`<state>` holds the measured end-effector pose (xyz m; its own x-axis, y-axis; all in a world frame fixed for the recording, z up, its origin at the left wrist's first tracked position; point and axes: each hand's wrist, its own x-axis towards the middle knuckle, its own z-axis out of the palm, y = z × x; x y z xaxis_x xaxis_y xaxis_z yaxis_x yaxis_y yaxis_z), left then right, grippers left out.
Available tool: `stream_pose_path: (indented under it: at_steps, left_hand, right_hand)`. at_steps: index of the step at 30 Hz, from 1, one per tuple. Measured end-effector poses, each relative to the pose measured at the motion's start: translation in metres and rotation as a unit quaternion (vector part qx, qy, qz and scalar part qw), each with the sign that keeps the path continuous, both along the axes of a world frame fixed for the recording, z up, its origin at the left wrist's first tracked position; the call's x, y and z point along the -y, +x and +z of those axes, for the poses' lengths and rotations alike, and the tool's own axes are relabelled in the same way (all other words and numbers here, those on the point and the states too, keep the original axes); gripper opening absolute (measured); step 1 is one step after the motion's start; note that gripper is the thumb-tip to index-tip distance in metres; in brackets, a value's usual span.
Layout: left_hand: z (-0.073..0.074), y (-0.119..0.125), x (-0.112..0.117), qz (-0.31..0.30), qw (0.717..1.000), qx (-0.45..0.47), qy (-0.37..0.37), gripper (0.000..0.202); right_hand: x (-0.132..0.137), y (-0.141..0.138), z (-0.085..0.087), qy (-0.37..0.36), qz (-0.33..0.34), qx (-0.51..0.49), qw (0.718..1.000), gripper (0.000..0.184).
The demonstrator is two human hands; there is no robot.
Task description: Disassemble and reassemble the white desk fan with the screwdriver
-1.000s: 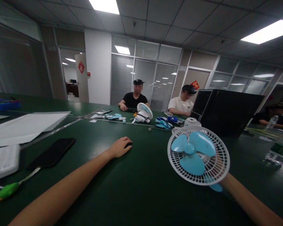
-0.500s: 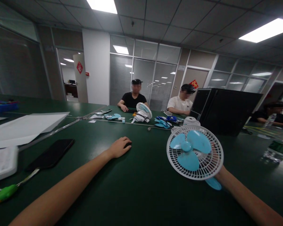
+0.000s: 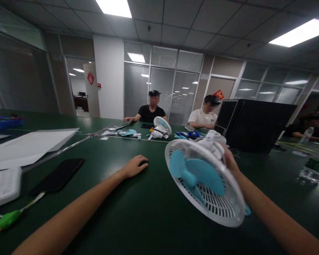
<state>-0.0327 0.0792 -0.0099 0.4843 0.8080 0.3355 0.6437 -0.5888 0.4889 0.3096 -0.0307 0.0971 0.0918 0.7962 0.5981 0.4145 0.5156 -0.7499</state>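
Note:
My right hand [image 3: 230, 159] grips the back of a small white fan [image 3: 206, 184] with blue blades, held above the green table [image 3: 149, 212]. The fan is tilted, its grille facing down and toward me. My left hand [image 3: 134, 165] rests on the table to the left of the fan, fingers curled over a small dark object [image 3: 143, 163] that I cannot make out.
A black phone [image 3: 59, 174], a green-handled tool [image 3: 7, 219], a white block [image 3: 2, 186] and white sheets [image 3: 29, 141] lie at the left. Fan parts [image 3: 159, 129] and two seated people are across the table. A black case [image 3: 255, 125] and water bottle [image 3: 312, 170] stand right.
My right hand has lifted and tipped the fan over toward me and leftward, from upright to grille-down. My left hand has stayed put. The far person in black has stretched an arm out.

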Motion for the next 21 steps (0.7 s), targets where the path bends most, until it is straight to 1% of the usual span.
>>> stream_pose_path:
  at_steps: [1,2,3,5,6,8,10,11,13,16,17,19,20,21]
  left_hand:
    - [0.000,0.000,-0.002,0.001,1.000,0.013,-0.007,0.035]
    - [0.001,0.000,-0.004,0.003,1.000,0.028,-0.015,0.037]
    - [0.003,0.001,-0.006,0.007,0.999,0.043,-0.022,0.041]
    - [0.007,0.001,-0.011,0.018,0.996,0.075,-0.033,0.048]
    - [0.009,0.001,-0.012,0.025,0.995,0.091,-0.038,0.051]
    - [0.017,0.000,-0.014,0.034,0.991,0.122,-0.045,0.056]
    - [0.025,0.000,-0.014,0.034,0.987,0.148,-0.053,0.057]
    - [0.029,0.000,-0.013,0.031,0.985,0.160,-0.057,0.057]
    - [0.038,0.002,-0.009,0.021,0.982,0.178,-0.065,0.058]
    - [0.050,0.011,0.002,-0.007,0.976,0.201,-0.085,0.059]
    - [0.054,0.015,0.007,-0.036,0.968,0.226,-0.105,0.059]
    - [0.063,0.024,0.020,-0.107,0.950,0.258,-0.136,0.059]
    - [0.067,0.028,0.028,-0.151,0.941,0.263,-0.148,0.059]
    - [0.072,0.033,0.036,-0.194,0.932,0.261,-0.160,0.062]
  right_hand:
    - [0.000,-0.004,0.007,0.017,0.022,0.025,0.999,0.087]
    - [-0.001,-0.011,0.014,0.052,0.053,0.075,0.994,0.089]
    - [-0.001,-0.020,0.020,0.089,0.090,0.140,0.982,0.089]
    - [-0.003,-0.043,0.029,0.149,0.156,0.274,0.937,0.082]
    - [-0.005,-0.056,0.031,0.163,0.185,0.325,0.913,0.079]
    - [-0.010,-0.080,0.030,0.177,0.224,0.405,0.869,0.079]
    - [-0.016,-0.098,0.026,0.183,0.238,0.461,0.835,0.082]
    - [-0.019,-0.104,0.024,0.186,0.240,0.480,0.823,0.084]
    - [-0.023,-0.111,0.020,0.192,0.247,0.502,0.806,0.086]
    - [-0.026,-0.110,0.018,0.197,0.271,0.502,0.797,0.092]
    - [-0.026,-0.107,0.018,0.195,0.279,0.495,0.799,0.096]
    - [-0.025,-0.093,0.018,0.189,0.281,0.468,0.816,0.108]
    - [-0.025,-0.083,0.018,0.184,0.268,0.449,0.832,0.112]
    - [-0.025,-0.070,0.017,0.175,0.241,0.429,0.853,0.111]
